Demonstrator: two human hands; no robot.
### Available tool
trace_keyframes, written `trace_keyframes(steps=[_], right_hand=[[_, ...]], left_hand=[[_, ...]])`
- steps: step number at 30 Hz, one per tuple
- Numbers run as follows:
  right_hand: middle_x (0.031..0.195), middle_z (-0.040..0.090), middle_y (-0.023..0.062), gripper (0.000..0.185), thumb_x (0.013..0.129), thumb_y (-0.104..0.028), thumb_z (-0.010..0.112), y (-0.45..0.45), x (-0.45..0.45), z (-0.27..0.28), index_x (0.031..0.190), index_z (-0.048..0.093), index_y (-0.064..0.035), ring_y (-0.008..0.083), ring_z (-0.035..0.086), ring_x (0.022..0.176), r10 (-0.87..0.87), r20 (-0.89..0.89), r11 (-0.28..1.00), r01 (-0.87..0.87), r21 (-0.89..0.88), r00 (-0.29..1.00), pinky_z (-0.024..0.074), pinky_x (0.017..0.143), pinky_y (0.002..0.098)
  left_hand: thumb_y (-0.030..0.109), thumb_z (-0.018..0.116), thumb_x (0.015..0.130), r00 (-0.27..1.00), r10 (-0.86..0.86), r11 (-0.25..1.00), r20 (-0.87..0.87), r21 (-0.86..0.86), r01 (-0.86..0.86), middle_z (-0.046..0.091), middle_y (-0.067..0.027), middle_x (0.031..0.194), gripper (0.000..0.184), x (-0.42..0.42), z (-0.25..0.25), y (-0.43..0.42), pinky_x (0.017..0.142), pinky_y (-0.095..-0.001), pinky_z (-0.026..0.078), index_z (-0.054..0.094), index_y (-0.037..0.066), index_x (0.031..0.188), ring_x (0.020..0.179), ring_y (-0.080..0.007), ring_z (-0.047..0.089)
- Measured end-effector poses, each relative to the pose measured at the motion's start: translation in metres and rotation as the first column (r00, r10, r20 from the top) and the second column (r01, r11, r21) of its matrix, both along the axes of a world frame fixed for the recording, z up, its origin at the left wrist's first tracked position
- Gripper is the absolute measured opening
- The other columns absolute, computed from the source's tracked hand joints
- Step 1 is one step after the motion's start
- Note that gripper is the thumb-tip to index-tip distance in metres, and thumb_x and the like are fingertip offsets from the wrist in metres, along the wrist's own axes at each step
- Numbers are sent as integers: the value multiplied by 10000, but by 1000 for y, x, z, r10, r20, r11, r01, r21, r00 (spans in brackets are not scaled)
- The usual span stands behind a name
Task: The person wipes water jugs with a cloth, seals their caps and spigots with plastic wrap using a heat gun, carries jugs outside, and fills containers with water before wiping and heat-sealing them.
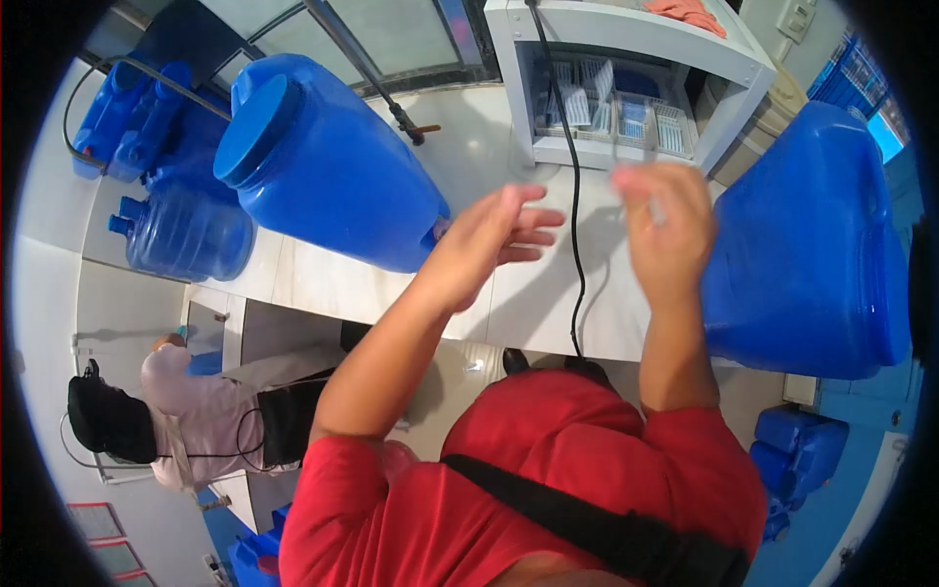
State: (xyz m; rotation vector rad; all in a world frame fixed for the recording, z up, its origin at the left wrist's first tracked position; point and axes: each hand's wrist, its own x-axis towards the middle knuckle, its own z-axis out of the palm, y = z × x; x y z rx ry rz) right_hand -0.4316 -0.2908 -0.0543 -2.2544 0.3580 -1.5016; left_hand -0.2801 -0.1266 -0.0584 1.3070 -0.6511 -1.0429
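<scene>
My left hand (504, 232) hovers over the white tiled counter (469, 137) with its fingers apart, holding nothing. Just to its left stands a large blue water container (337, 166) with a round blue cap (257, 132). My right hand (670, 220) is raised above the counter, its fingers bent and smeared by motion. A pale spot shows between those fingers; whether it is an object or the background I cannot make out. Close to the right of that hand is a second large blue container (802, 245). A black cable (577, 215) hangs down between my hands.
A white cabinet (636, 20) at the back holds small baskets with pale items. A metal pipe with a tap (406, 122) rises behind the left container. A clear blue bottle (191, 233) lies at left. Another person (186, 411) works at the lower left. More blue containers (797, 450) are at right.
</scene>
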Motion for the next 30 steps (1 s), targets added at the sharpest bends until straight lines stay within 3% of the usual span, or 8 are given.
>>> trace_keyframes(steps=[2,5,12,17,21,25,28,30], right_hand=[[861,667,31,66,806,-84,743,24,-19,3,868,720,-76,273,626,843,97,-95,990,-106,-97,991,494,764,378],[918,660,34,187,769,-129,783,39,-32,-2,933,708,-78,274,611,909,245,-355,929,-323,-179,902,491,788,398],[962,639,45,278,911,-223,743,28,-22,-20,1017,617,1,87,567,757,413,82,649,-356,673,907,474,697,250],[885,624,-12,186,976,-188,658,18,2,-34,1004,609,-11,43,532,762,509,248,451,-500,739,825,458,676,228],[937,645,31,180,976,-179,652,4,3,-9,999,596,-10,79,584,845,746,371,95,-639,763,553,468,778,244],[899,622,23,285,952,-290,690,-13,33,49,944,604,-18,90,568,830,998,55,-40,-713,700,-2,459,755,263],[877,634,76,357,905,-347,738,-13,74,109,860,600,-20,144,603,832,961,-240,14,-847,531,-135,473,728,303],[861,625,35,414,931,-447,679,10,112,175,913,612,-39,131,580,800,826,-539,288,-945,153,165,472,731,290]], left_hand=[[265,511,1045,959,-33,999,-280,-38,23,676,-109,1186,329,4,-6,-21,897,-372,536,562,8,1244,992,-188,655],[245,510,1042,999,-35,999,-16,-15,35,706,-116,1120,293,-6,3,-34,825,-341,561,589,-2,1180,918,-179,684],[155,634,986,968,24,997,249,-71,-6,709,-79,1032,234,-31,-3,-24,767,-259,539,634,-16,1146,877,-107,656],[135,659,972,965,207,966,164,-188,-176,685,-64,1081,223,-30,-19,-8,781,-251,532,605,3,1143,908,-100,645],[-4,621,920,981,172,949,93,-282,-139,658,-103,1109,230,1,0,36,952,-366,512,537,19,1133,1084,-179,620],[39,776,744,951,-75,960,299,-236,150,612,-99,1151,770,25,51,95,972,-320,471,386,-13,1405,1124,-183,587],[134,847,698,679,-250,940,690,5,341,576,-78,1106,858,52,114,140,963,-343,448,415,-65,1412,1074,-172,557],[135,813,744,241,-219,972,946,188,144,583,-94,1160,723,73,177,173,1003,-348,428,491,-45,1366,1126,-195,549]])
